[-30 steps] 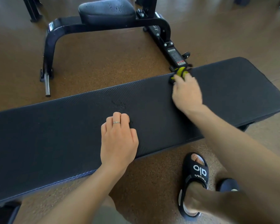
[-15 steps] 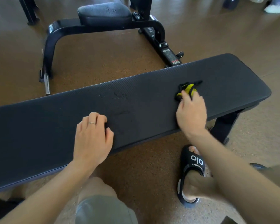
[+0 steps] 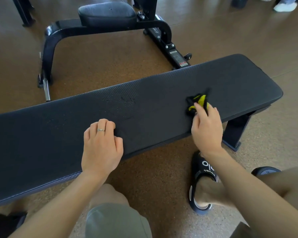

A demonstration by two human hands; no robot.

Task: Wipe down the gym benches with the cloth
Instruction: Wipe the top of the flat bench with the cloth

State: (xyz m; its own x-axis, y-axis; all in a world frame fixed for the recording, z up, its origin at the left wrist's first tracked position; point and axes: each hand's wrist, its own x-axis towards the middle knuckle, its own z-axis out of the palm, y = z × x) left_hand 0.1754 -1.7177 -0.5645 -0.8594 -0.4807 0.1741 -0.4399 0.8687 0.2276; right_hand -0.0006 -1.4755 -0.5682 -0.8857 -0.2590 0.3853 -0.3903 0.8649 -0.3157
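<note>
1. Two hands are at work on one flat gym bench (image 3: 144, 103), a long black padded surface running across the view; the right hand (image 3: 206, 129) presses a bunched black-and-yellow cloth (image 3: 197, 102) onto the pad toward its right end, fingers (image 3: 199, 108) curled over and gripping the cloth.
2. Left hand (image 3: 101, 146) rests near the pad's front edge around the middle; its fingers are curled under against the pad and hold nothing, which reads as bracing.
3. Cloth position: on the bench top, roughly midway between front and back edges, with a stretch of pad lying between it and the right end.
4. Progress, as a judgement: wiping is under way; faint scuffs or smudges (image 3: 126, 102) show on the pad near the middle, so that patch looks unfinished; whether the left stretch has been cleaned cannot be told from the surface.
5. Left to do, by my reading: the rest of this pad, then the second bench (image 3: 107, 14) behind it, whose small black seat and curved frame stand on the brown floor (image 3: 110, 66), well apart from the cloth.
</note>
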